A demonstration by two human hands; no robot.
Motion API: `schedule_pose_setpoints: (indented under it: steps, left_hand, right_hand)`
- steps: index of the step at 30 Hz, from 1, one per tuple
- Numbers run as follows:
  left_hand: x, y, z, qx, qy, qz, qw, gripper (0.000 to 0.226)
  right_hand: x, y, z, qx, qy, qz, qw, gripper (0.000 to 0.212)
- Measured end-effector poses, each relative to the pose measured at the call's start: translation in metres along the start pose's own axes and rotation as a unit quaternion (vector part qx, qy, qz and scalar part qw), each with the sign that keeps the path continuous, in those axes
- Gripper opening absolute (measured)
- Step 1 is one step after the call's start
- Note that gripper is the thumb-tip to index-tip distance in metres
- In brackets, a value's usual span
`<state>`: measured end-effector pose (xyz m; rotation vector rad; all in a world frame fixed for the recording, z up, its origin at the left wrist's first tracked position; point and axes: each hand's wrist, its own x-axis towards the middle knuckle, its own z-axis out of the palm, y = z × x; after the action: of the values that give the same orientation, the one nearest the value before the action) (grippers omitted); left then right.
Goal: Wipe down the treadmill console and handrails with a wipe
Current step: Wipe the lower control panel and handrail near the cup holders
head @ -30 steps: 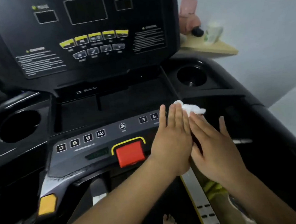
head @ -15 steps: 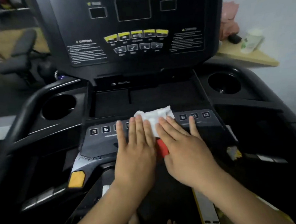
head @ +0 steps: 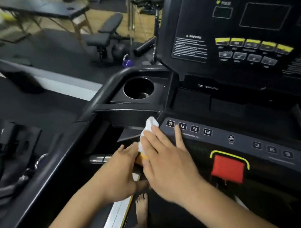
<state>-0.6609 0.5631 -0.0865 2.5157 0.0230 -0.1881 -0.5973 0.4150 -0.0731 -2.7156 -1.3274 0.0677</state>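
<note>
A crumpled white wipe (head: 149, 129) lies at the left end of the black treadmill console's lower button strip (head: 218, 138), beside the keys 3, 6, 9, 12. My right hand (head: 168, 162) presses flat on the wipe with straight fingers, covering its lower part. My left hand (head: 119, 170) lies just left of it, fingers extended toward the wipe and partly under my right hand. The left handrail (head: 102, 94) curves up past the hands.
A round cup holder (head: 138, 88) sits behind the wipe. The red stop pad (head: 228, 169) with a yellow outline is right of my right hand. The upright display panel (head: 238, 38) rises behind. A bare foot (head: 141, 213) stands on the belt. Gym benches fill the left floor.
Both hands have slid the wipe leftward along the button strip, from its right end past the red stop pad to its left end. The camera has turned left.
</note>
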Motion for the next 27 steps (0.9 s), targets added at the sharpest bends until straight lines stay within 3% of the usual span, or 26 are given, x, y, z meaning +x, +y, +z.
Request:
schedule_pose_setpoints:
  steps: [6,11,18,27]
  left_hand:
    - [-0.015,0.018,0.010,0.131,0.024,0.055,0.990,0.097]
    - [0.047,0.069,0.019,0.234,0.055,0.087,0.967,0.093]
    - [0.079,0.129,0.064,0.302,0.021,0.194,0.933,0.089]
    - [0.108,0.224,0.118,0.370,-0.022,0.323,0.871,0.103]
  right_hand:
    - [-0.051,0.018,0.006,0.007,0.013,0.008,1.000,0.064]
    - [-0.053,0.067,-0.018,-0.037,-0.008,0.131,0.991,0.060]
    - [-0.105,0.104,-0.019,-0.032,0.027,0.252,0.967,0.059]
    - [-0.188,0.152,-0.018,-0.017,0.055,0.418,0.907,0.065]
